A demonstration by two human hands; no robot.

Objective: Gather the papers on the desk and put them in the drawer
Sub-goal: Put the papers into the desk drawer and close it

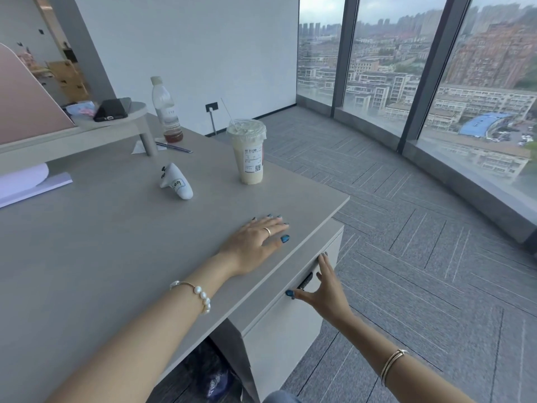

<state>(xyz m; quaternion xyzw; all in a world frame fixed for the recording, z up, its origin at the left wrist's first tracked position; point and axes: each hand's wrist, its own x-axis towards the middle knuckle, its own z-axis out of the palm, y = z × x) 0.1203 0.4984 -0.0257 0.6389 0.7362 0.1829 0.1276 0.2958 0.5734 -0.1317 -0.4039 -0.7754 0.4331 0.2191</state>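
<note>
The papers [27, 184] lie at the far left edge of the desk [101, 242], a loose white sheet curling on top of a flat stack, partly tucked under the raised monitor shelf [87, 132] and well apart from both of my hands. The drawer [293, 301] sits under the desk's right corner, its pale front facing the carpeted floor [421, 257], and from here it looks closed. My left hand [255, 239] rests flat on the desktop near that corner, palm down, fingers spread and holding nothing. My right hand [322, 289] is lower, off the desk edge, fingers splayed wide against the top of the drawer front, with the thumb beside the dark recessed handle [305, 282]; it grips nothing that I can see. Between me and the papers, a small white object with a handwritten label [175, 183] lies on its side in the middle of the desk. To its right stands a plastic cup of milky drink [250, 152] with a domed lid and a straw. Further back a nearly empty plastic bottle [166, 110] stands upright beside the shelf leg, with a dark pen [174, 147] lying just in front of it. A black phone [111, 110] rests on the shelf. Tall windows [436, 68] beyond the floor show city buildings.
</note>
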